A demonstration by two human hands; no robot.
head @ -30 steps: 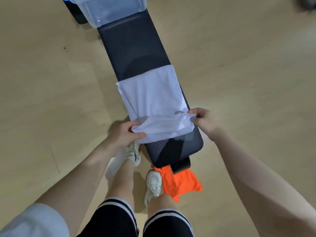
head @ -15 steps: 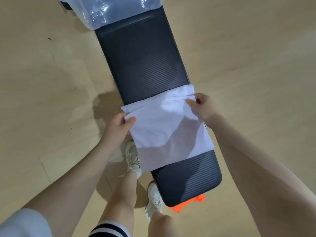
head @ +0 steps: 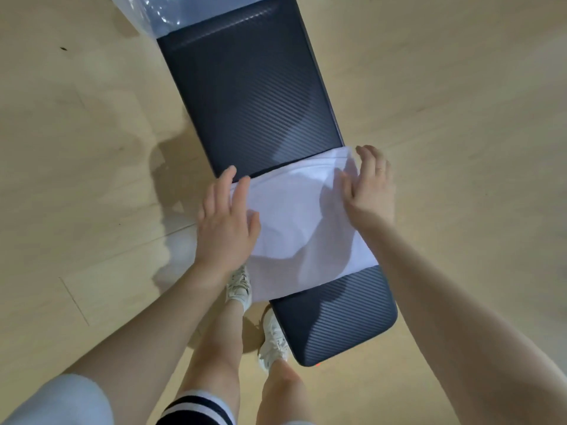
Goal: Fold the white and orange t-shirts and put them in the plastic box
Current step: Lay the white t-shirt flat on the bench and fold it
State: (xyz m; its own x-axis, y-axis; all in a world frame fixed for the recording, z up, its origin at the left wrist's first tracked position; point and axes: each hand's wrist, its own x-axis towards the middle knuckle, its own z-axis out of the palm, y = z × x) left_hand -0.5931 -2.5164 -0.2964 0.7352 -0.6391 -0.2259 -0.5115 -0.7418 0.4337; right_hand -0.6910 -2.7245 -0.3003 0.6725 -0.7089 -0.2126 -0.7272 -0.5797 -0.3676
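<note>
The white t-shirt [head: 302, 228] lies folded in half across the near part of the black padded bench [head: 251, 96]. My left hand [head: 225, 222] rests flat on its left edge with the fingers spread. On the shirt's far right corner my right hand [head: 369, 187] lies flat, fingers straight. The clear plastic box [head: 171, 10] stands at the bench's far end, cut off by the top of the frame. Of the orange t-shirt only a tiny orange speck [head: 318, 364] shows under the bench's near end.
Light wooden floor surrounds the bench on both sides. My legs and white sneakers [head: 239, 286] stand just left of the bench's near end.
Both hands carried the shirt's near edge forward over its far half, then let go and now lie flat on the folded shirt. The view shifted, hiding the orange shirt.
</note>
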